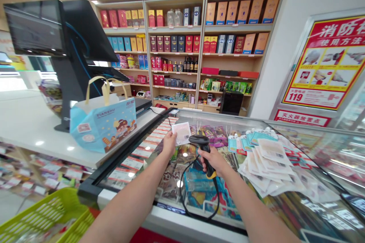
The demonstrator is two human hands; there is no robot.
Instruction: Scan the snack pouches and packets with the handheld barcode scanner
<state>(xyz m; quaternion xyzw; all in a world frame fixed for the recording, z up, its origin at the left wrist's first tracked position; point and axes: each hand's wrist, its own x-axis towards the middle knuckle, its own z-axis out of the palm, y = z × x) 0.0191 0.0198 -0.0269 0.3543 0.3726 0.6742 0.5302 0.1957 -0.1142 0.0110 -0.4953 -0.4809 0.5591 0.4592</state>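
Observation:
My left hand (169,142) pinches the left edge of a small white packet (181,133) in clear wrap, its barcode on the right side. Gripped in my right hand (211,159) is a black barcode scanner (199,141) with a yellow-tipped handle, its head close beside the packet. A black cable (181,193) loops from the scanner over the glass top. To the right, several similar white packets (268,167) lie in an overlapping pile on the glass. Blue-and-white tagged packs (251,139) are spread just behind that pile.
Below me is a glass-topped display case (137,182) with packaged goods under the glass. On the left counter (25,121) stand a blue carry bag (99,125) and a checkout terminal (57,45). A green basket (45,216) sits at lower left. Shelves of boxed goods (176,43) line the back.

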